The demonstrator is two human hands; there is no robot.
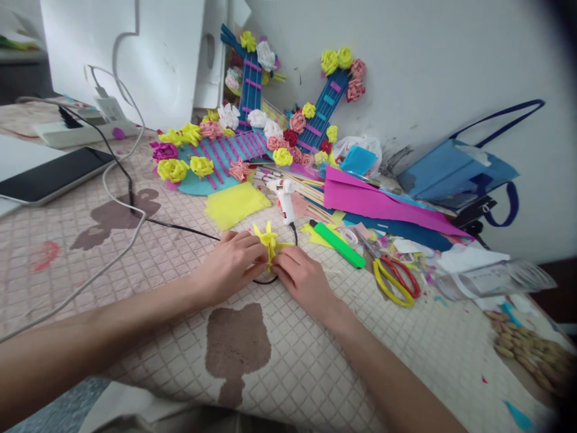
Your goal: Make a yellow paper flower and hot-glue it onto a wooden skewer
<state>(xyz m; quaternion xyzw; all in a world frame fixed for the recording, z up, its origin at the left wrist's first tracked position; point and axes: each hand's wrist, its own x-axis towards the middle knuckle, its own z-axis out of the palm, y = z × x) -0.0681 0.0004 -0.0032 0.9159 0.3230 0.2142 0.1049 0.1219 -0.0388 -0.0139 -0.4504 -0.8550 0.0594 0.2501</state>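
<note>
Between my hands, just above the patterned tablecloth, is a yellow paper flower with pointed petals spread upward. My left hand has its fingers curled and closed on the flower's left side. From the right, my right hand pinches the flower's lower part, its fingertips pressed together. The fingers partly hide the flower's base. A white hot glue gun lies right behind the flower, its black cord running down past my right fingers. Yellow crepe paper lies flat behind my left hand.
Flower-covered blue paper guitars stand and lie at the back. To the right are a green marker, scissors, magenta paper, scraps and peanuts. A tablet, a power strip and cables are on the left.
</note>
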